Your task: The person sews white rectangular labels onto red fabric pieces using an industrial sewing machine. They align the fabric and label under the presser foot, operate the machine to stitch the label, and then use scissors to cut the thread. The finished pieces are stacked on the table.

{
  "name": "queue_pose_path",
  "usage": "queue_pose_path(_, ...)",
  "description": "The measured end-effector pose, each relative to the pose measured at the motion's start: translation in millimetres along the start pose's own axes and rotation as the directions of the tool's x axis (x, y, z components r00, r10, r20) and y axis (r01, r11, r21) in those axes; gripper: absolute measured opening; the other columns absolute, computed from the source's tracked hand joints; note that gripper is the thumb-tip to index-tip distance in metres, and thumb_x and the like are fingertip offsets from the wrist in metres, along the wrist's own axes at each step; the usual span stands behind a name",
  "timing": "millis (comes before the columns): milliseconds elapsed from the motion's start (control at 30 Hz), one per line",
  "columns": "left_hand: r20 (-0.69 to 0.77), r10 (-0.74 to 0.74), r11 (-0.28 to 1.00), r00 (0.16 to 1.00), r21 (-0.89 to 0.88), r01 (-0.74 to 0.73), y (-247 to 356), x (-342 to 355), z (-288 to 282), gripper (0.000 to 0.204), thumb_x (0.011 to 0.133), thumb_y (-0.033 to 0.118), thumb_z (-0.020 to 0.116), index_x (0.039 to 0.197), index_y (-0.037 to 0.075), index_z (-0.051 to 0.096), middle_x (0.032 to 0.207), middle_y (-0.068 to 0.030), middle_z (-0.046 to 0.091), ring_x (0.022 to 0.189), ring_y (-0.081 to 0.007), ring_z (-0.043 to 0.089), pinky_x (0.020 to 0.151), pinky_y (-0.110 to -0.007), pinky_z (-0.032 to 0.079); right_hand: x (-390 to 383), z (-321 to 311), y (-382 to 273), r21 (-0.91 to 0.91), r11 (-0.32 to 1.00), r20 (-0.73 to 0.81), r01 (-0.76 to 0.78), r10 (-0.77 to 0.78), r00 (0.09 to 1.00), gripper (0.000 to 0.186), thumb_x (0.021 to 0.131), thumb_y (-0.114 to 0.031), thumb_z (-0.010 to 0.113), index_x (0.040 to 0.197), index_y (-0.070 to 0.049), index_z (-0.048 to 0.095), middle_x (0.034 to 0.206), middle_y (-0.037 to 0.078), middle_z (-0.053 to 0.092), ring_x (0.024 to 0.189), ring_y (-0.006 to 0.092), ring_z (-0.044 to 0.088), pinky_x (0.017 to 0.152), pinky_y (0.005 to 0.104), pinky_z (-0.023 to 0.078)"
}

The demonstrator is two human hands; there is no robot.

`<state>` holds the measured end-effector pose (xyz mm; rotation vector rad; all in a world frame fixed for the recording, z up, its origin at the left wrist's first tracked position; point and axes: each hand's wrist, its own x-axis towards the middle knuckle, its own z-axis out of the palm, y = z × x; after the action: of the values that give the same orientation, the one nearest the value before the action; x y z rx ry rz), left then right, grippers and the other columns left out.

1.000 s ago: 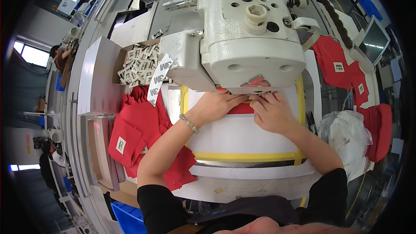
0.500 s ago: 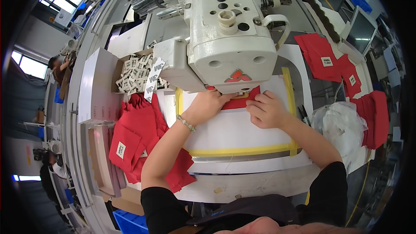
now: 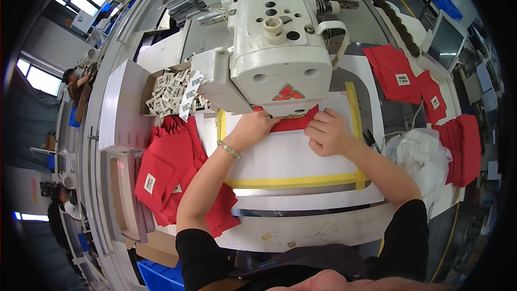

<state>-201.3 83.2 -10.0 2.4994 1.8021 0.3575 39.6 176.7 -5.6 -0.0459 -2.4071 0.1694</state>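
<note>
A small red fabric piece (image 3: pixel 293 124) lies under the front of a white industrial sewing machine (image 3: pixel 283 67), its far part hidden by the machine head. My left hand (image 3: pixel 252 131) is closed at the fabric's left edge, fingertips partly hidden beneath the head. On the right edge, my right hand (image 3: pixel 329 133) has its fingers curled together against the cloth. Below both hands spreads a white work plate (image 3: pixel 285 161) bordered with yellow tape (image 3: pixel 291 183).
At left, a box of white labels (image 3: pixel 171 91) stands behind piled red fabric pieces (image 3: pixel 167 167). More red pieces (image 3: pixel 390 73) with labels lie at right, near a crumpled clear plastic bag (image 3: pixel 423 153) and a stack of red cloth (image 3: pixel 460 148). Dark scissors (image 3: pixel 370 139) lie beside the plate.
My left fingers have drawn back from beside the needle area to the fabric's left edge. My right hand stays at the right edge. The whole view has shifted slightly.
</note>
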Motion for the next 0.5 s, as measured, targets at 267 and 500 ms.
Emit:
queue_pose_path(267,-0.134,-0.118,0.992,0.984,0.031,0.123,7.9,-24.7,-2.9,0.024,0.083,0.019,0.07,0.106,0.012,0.07,0.1,-0.0036,0.068,0.09,-0.0242,0.063,0.084,-0.039,0.042,-2.7,-3.1,7.0,-0.052,0.979,-0.043,-0.196,0.194,0.98,0.011,0.066,-0.005,0.066,0.075,-0.01,0.063,0.087,0.002,0.064,0.085,0.022,0.056,0.074,0.0369,0.042)
queue_pose_path(500,-0.175,-0.149,0.986,0.973,0.049,0.16,18.1,-34.9,-27.7,0.035,0.079,0.027,0.075,0.109,0.011,0.068,0.107,-0.0011,0.067,0.094,-0.0198,0.061,0.086,-0.037,0.04,-7.0,-35.2,1.8,-0.19,0.957,0.232,-0.221,0.263,0.937,0.008,0.072,-0.015,0.073,0.079,-0.012,0.071,0.098,-0.001,0.064,0.097,0.019,0.054,0.085,0.0373,0.038)
